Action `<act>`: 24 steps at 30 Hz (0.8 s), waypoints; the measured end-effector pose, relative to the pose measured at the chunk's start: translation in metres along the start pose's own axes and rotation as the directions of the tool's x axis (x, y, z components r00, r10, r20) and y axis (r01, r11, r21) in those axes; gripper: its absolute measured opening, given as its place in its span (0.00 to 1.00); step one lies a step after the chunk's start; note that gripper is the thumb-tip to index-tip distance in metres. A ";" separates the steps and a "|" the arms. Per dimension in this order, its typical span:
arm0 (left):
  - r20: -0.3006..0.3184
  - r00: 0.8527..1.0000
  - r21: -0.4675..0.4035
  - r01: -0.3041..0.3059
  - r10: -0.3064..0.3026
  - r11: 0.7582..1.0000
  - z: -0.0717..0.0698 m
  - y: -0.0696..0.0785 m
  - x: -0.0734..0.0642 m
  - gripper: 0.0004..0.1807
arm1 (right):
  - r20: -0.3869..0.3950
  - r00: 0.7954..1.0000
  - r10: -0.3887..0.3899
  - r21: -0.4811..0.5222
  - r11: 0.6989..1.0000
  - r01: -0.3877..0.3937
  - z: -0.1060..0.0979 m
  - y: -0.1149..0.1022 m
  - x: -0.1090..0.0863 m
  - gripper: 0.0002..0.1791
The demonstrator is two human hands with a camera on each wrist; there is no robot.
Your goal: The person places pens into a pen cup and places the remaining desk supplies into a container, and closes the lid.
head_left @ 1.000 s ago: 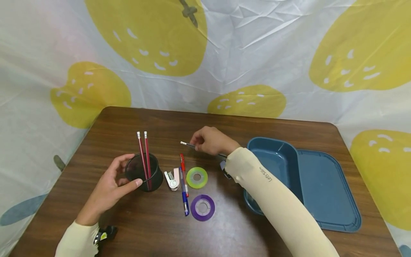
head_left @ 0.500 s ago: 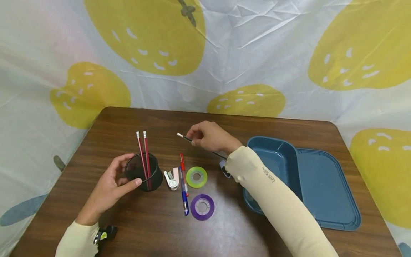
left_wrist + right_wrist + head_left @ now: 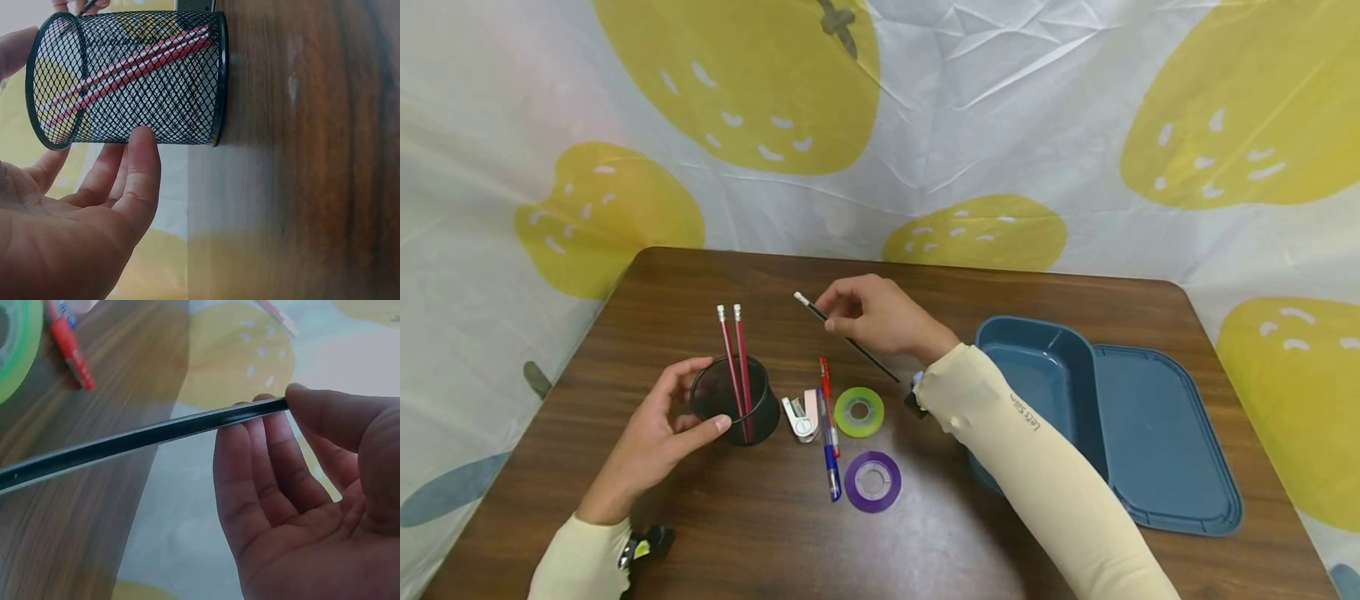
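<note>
A black mesh pencil cup (image 3: 765, 410) stands upright on the table with two red pencils (image 3: 727, 343) leaning in it, white erasers up. My left hand (image 3: 651, 437) holds the cup from the left, thumb at the near rim; the left wrist view shows fingers against the mesh (image 3: 144, 81). Above the table, right of the cup, my right hand (image 3: 883, 317) pinches a black pencil (image 3: 871, 358) between thumb and fingers. Its white eraser end points up and left, its other end slants down and right. The right wrist view shows the thumb on top of this pencil (image 3: 125, 443).
Right of the cup lie a small white stapler (image 3: 803, 418), a red pen (image 3: 826, 377), a blue pen (image 3: 832, 475), a green tape roll (image 3: 846, 427) and a purple tape roll (image 3: 854, 492). A blue box (image 3: 1093, 417) and its flat lid (image 3: 1176, 450) are farther right, partly behind the right sleeve.
My right hand has risen and moved a little left with the black pencil, which now tilts more steeply, eraser end up. The left hand and the cup have stayed in place.
</note>
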State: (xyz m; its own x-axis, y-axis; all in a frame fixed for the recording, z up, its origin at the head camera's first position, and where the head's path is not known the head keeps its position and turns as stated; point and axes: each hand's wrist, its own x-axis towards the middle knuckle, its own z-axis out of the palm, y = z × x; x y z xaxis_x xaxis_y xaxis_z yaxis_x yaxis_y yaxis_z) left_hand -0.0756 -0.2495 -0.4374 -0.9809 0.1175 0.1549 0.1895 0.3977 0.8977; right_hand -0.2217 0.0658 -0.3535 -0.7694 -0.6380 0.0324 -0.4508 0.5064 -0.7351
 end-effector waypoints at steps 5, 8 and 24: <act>-0.001 1.000 0.002 0.000 0.000 1.000 -0.001 0.000 0.000 0.40 | -0.057 0.998 -0.023 0.069 0.997 0.027 0.004 -0.012 -0.001 0.08; -0.003 1.000 0.004 0.003 -0.003 1.000 0.000 0.000 0.000 0.40 | -0.094 0.995 -0.038 0.115 0.992 0.049 0.006 -0.018 -0.001 0.09; 0.011 1.000 -0.035 -0.002 0.003 0.999 0.002 -0.002 0.000 0.41 | -0.234 0.972 -0.012 0.444 0.888 0.118 0.020 -0.052 -0.002 0.11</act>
State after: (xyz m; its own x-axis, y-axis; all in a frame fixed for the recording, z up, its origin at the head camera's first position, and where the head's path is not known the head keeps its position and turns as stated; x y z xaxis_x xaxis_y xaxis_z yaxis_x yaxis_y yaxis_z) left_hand -0.0760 -0.2485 -0.4400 -0.9798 0.1286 0.1528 0.1901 0.3657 0.9111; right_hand -0.1876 0.0291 -0.3289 -0.8483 -0.4908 0.1985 -0.2900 0.1171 -0.9498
